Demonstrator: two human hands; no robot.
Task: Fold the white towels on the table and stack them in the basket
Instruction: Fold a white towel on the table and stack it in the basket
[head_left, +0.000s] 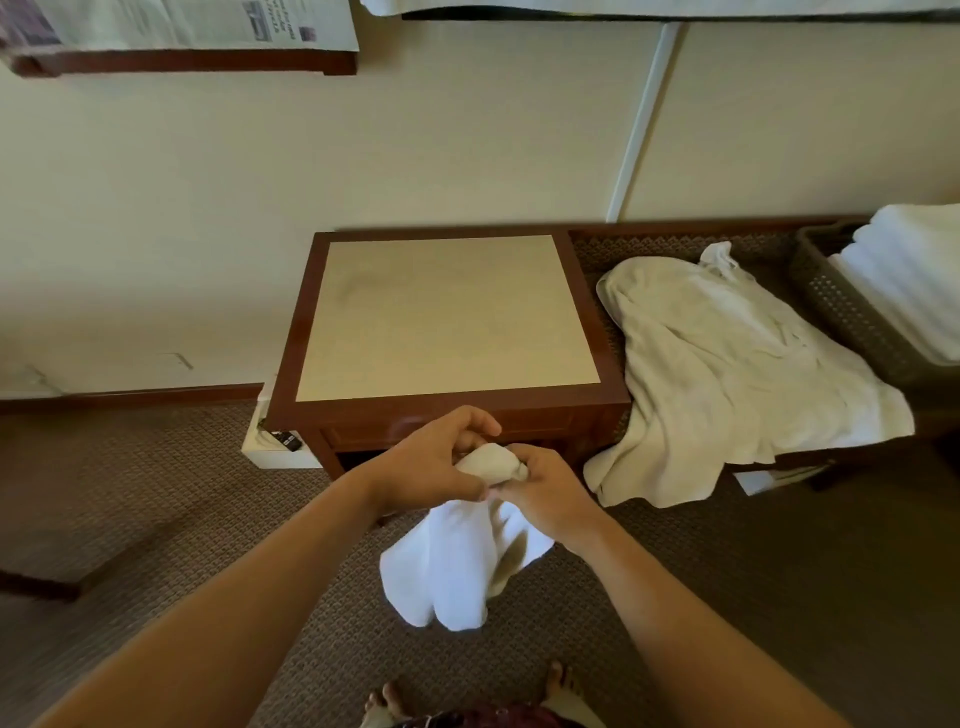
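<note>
A patterned carpet (182, 493) runs under everything here, up to a cream wall (415, 145). Against that wall stands a wooden table (447, 317) with a pale top, nothing lying on it. To its right a low bench (675, 234) carries a big rumpled towel (727, 374), spread loose and spilling over the front edge. Further right sits a dark woven basket (836, 306), and folded white towels (914, 270) are already piled in it, rising above its rim.

The person stands barefoot in front of the table, both arms out. A small towel (457, 566) hangs in the air between the hands, short of the table's front edge, its lower part dangling over the carpet. The left hand (441, 462) pinches its bunched top, fingers curled round the cloth; the right hand (545, 493) grips the same bunch just beside it, the two hands touching.

To my eye the step in hand is finding this towel's corners before folding. Next the hands would need to slide apart along the top edge, pull it taut, and lay it flat on the table.
</note>
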